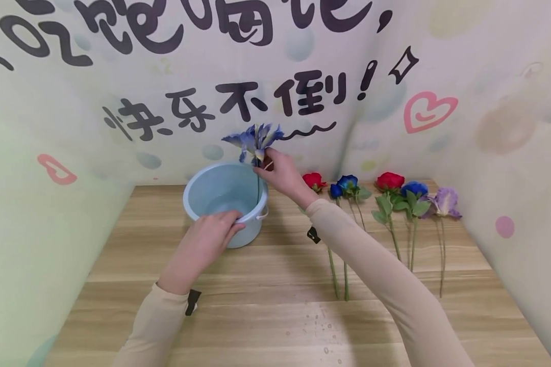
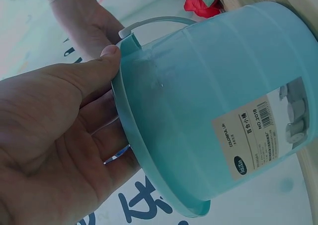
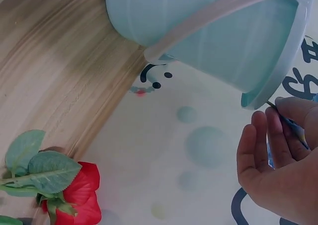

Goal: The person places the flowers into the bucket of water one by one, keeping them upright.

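A light blue bucket stands upright on the wooden table, its mouth facing up. My left hand grips the near rim, thumb outside and fingers over the inner side, as the left wrist view also shows. Over the bucket's far right rim, my right hand pinches the stem of a blue-violet artificial iris just below its bloom. The stem reaches down inside the bucket; its lower end is hard to make out. In the right wrist view the fingers hold the thin stem beside the rim.
To the right lie artificial flowers: a red rose, a blue rose, another red rose, another blue rose and a pale purple iris. The bucket's handle hangs on its right side. A printed wall stands behind the table.
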Demonstrator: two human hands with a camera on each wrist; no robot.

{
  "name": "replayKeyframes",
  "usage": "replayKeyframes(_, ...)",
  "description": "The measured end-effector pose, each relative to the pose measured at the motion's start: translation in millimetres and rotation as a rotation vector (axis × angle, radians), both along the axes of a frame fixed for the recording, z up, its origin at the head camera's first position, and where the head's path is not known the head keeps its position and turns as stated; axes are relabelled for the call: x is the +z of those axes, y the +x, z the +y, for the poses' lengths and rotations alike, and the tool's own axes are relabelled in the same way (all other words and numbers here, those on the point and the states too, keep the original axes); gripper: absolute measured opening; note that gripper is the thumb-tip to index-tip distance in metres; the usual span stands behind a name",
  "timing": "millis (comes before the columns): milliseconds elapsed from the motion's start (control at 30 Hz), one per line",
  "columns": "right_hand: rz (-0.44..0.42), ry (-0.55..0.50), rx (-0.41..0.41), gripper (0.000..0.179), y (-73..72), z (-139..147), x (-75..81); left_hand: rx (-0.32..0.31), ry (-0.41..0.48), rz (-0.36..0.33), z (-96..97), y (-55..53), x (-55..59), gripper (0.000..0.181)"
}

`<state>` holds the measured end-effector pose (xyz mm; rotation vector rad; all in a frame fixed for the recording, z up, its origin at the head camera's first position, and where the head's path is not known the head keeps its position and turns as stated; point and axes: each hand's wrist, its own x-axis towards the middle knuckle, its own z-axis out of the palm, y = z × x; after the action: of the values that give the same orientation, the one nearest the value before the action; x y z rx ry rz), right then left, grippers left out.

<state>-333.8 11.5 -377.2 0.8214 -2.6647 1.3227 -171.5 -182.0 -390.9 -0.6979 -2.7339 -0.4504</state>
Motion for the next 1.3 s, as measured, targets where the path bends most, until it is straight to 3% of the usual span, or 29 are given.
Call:
replayKeyframes(767,-0.105,-0.035,-0.017,0.023,6.2,17,-4.0,0.01,0.006,0.001,1.6,-0.8,-2.0,0.017)
replayKeyframes(1067,-0.113,0.025,-0.06,0.027,5.6,69,13.4,0.0,0.009,0.008,2.2,-1.5,-3.8,0.017)
replayKeyframes(1300,-0.132,0.121,-0.193,0.032,-3.7,129,13.0,-0.005,0.002,0.01,2.1,-1.4,-2.7,0.017)
